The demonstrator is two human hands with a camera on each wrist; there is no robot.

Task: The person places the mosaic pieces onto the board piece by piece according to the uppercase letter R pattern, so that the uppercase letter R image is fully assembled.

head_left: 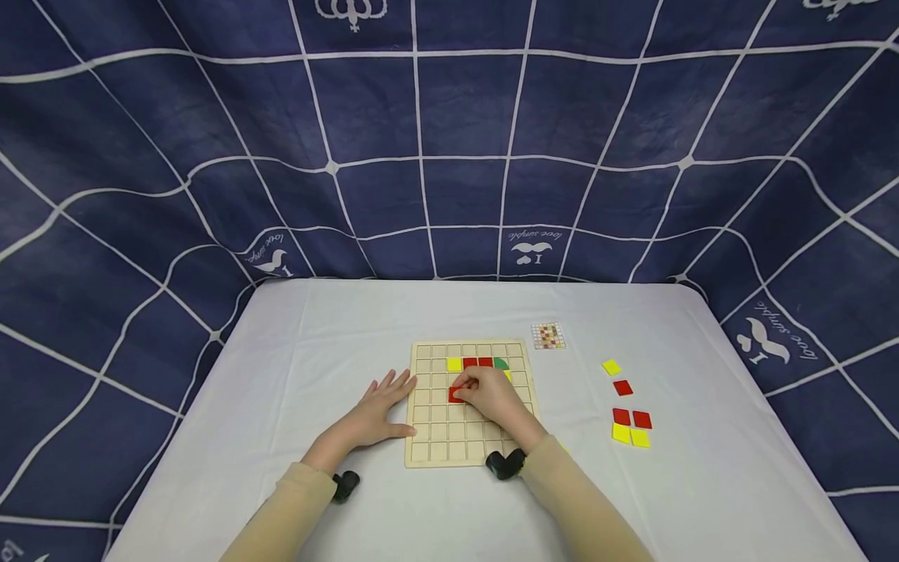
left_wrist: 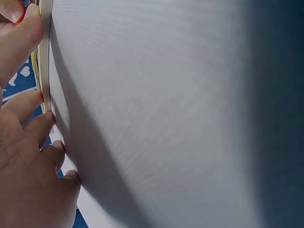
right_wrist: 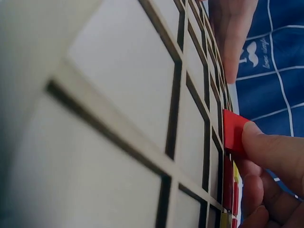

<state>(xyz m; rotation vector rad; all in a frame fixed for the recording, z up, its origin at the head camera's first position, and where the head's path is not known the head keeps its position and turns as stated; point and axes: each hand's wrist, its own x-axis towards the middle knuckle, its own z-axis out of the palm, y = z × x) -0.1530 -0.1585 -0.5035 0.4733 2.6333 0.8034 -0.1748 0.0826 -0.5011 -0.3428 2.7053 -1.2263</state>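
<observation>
A wooden grid board point(head_left: 420, 453) lies on the white table. My right hand point(head_left: 495, 394) is over it, pinching a red square tile point(head_left: 453, 396) between thumb and fingers. In the right wrist view the red tile point(right_wrist: 232, 130) stands tilted at the grid, and another red tile sits in a cell beside it. In the board's upper part are a yellow tile point(head_left: 455, 364), two red tiles point(head_left: 477, 362) and a green rounded piece point(head_left: 501, 364); more yellow shows partly behind my hand. My left hand point(head_left: 375, 414) has its fingers spread, touching the board's left edge.
A small printed pattern card point(head_left: 548, 336) lies beyond the board's upper right corner. Several loose red and yellow tiles point(head_left: 640, 438) are on the table to the right. A dark blue gridded curtain point(head_left: 463, 195) surrounds the table's back and sides.
</observation>
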